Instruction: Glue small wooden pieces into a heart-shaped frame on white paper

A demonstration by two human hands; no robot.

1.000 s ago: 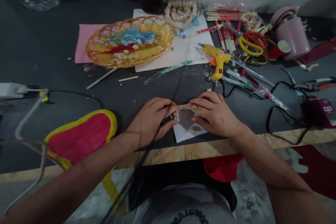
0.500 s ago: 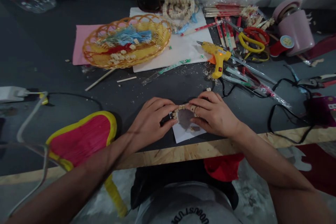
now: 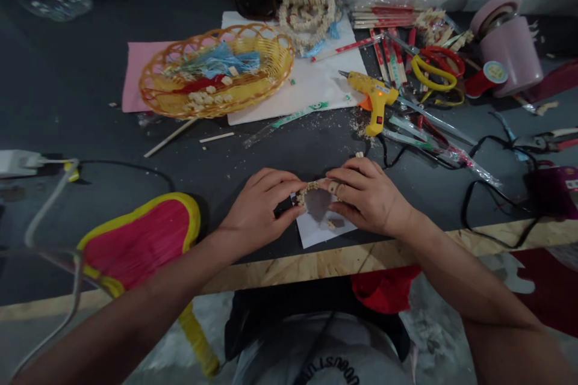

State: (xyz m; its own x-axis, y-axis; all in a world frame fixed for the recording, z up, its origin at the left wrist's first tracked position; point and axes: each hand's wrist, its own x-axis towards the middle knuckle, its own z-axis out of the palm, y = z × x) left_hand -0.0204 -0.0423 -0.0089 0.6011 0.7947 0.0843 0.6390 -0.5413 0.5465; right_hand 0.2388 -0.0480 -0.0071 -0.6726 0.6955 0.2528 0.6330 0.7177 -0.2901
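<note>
My left fingers [image 3: 289,186] and right fingers [image 3: 350,177] grip a beaded arc [image 3: 312,185] from either side, over the white paper [image 3: 309,236] near the front edge of the table [image 3: 81,102]; a chip [image 3: 332,224] lies on the paper, the glue gun [image 3: 374,95] beyond my right fingers

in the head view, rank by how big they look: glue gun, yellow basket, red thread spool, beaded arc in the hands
1. Yellow basket
2. Glue gun
Unranked below those: red thread spool and beaded arc; the arc is partly hidden and nearer the camera.
</note>
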